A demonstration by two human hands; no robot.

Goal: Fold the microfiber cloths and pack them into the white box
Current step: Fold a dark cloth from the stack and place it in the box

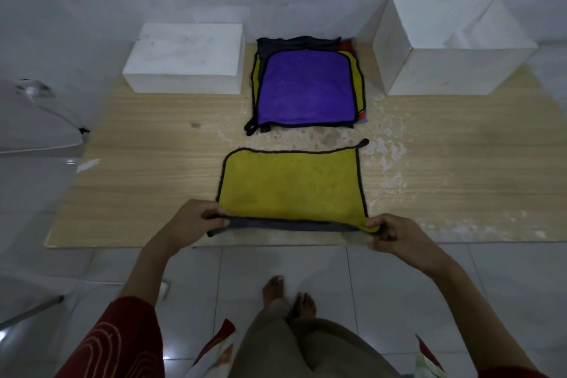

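Cloth (291,184), yellow w/ black trim, is spread flat on the wooden board (153,169), near its front edge and approx. centred. Its near edge is lifted a bit, so the grey underside is shown as a dark strip betw. the two hands. The near-left corner is pinched by the left hand (196,221), thumb on top and fingers curled under the hem. The near-right corner is pinched the same way by the right hand (389,230), fingers clenched on the fabric. A small hanging loop is seen at the cloth's far-right corner.

Further back, a stack of cloths (306,89) is laid flat w/ a purple one on top; yellow, grey and a bit of red/orange are seen peeking out at the edges beneath it. The stack is placed betw. two white boxes. The left box (184,61) is lower and closed-looking; the right box (445,52) is taller, set at an angle, w/ what seems an open top, tho its inside can't be made out. Both are set at the back of the board, against the white wall.

Bare feet on white floor tiles are seen below the board's front edge. Red patterned sleeves are seen on both arms.
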